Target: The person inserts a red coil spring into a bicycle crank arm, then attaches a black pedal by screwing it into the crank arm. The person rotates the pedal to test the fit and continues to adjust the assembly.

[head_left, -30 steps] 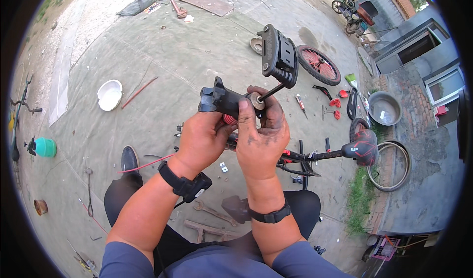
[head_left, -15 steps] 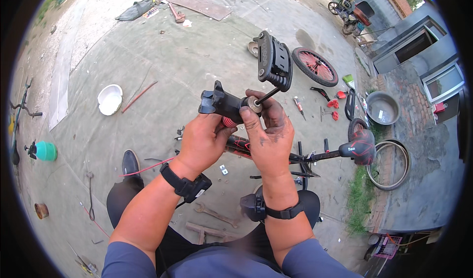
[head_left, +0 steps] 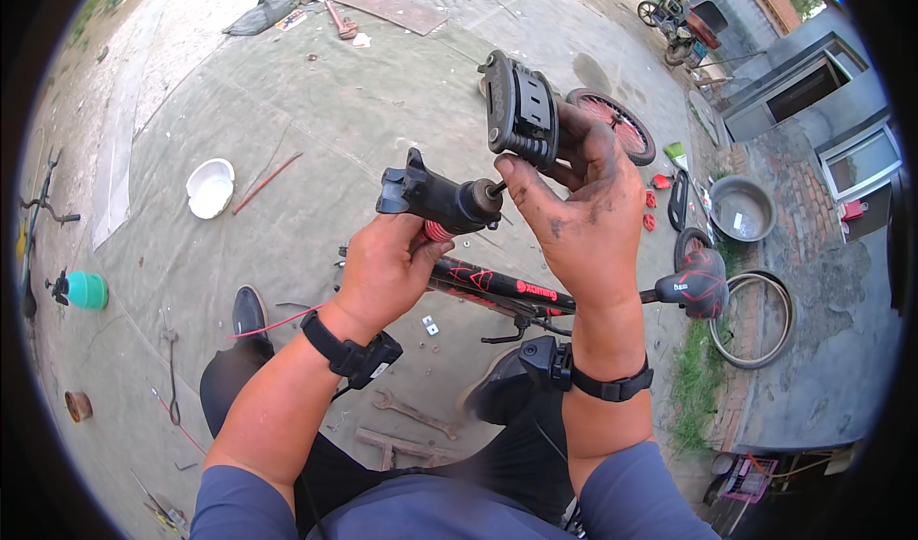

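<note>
The left hand point(head_left: 381, 270) has a closed grip around the lower side of a black metal bicycle stem point(head_left: 440, 196), with a red, ribbed coil-like piece point(head_left: 437, 234) showing between its fingers and the stem. The stem is held in the air above the ground point(head_left: 316, 129), its forked clamp end toward the left and its round end toward the right.

The right hand point(head_left: 595, 217) has its thumb and fingers closed on the lower part of a black folding multi-tool point(head_left: 521, 110) with a slotted side plate. A thin dark rod point(head_left: 496, 189) runs from the tool down to the brownish round cap point(head_left: 485, 197) at the stem's right end; how deep its tip sits cannot be told.

Below the hands lies a black bicycle frame with red patterns point(head_left: 497, 283), partly covered by the right forearm, with a black and red saddle point(head_left: 696, 286) at its right. Farther off, a black-tyred wheel with red spokes point(head_left: 617, 124) lies beyond the right hand. A rusty open-ended wrench point(head_left: 414, 414) lies near the person's legs, and a white bowl point(head_left: 211, 189) stands to the left beside a thin red rod point(head_left: 266, 184).
</note>
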A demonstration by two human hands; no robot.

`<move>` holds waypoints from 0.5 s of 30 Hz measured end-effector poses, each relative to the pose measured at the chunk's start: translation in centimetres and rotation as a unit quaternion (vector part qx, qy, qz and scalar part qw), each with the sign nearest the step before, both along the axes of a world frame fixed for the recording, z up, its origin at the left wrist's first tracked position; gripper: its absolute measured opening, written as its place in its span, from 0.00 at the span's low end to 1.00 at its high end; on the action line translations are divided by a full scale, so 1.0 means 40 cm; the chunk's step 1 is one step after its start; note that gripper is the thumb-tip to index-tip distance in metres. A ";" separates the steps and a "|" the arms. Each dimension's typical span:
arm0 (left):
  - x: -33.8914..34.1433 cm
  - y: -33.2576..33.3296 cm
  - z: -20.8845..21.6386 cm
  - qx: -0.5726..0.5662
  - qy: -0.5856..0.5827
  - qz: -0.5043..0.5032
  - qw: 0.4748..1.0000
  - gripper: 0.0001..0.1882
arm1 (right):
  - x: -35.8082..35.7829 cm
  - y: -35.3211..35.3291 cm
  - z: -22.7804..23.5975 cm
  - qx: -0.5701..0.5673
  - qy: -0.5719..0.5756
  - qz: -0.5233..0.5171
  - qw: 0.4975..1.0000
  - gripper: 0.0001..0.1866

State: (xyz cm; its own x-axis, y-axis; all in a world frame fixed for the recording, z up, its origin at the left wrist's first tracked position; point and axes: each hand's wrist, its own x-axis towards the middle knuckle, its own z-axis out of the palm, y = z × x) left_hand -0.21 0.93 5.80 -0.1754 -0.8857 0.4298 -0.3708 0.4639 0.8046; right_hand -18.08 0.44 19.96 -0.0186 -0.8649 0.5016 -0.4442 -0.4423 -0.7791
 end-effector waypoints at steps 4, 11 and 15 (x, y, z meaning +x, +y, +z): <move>-0.006 0.001 0.009 0.008 0.018 0.000 1.000 0.08 | -0.012 -0.012 -0.004 -0.024 0.042 0.040 0.998 0.28; -0.001 0.002 0.002 0.027 0.033 -0.004 0.999 0.09 | -0.054 -0.031 0.047 0.023 0.107 0.202 0.973 0.28; -0.005 0.000 0.004 0.019 0.033 -0.008 0.999 0.09 | -0.070 -0.025 0.014 0.073 0.016 0.202 0.977 0.28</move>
State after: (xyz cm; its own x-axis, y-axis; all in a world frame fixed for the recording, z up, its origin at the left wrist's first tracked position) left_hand -0.40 0.92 5.97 -0.1616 -0.8993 0.4064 -0.3097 0.4372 0.8443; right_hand -20.89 -0.55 20.51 0.3524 -0.8607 0.3674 -0.2817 -0.4719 -0.8354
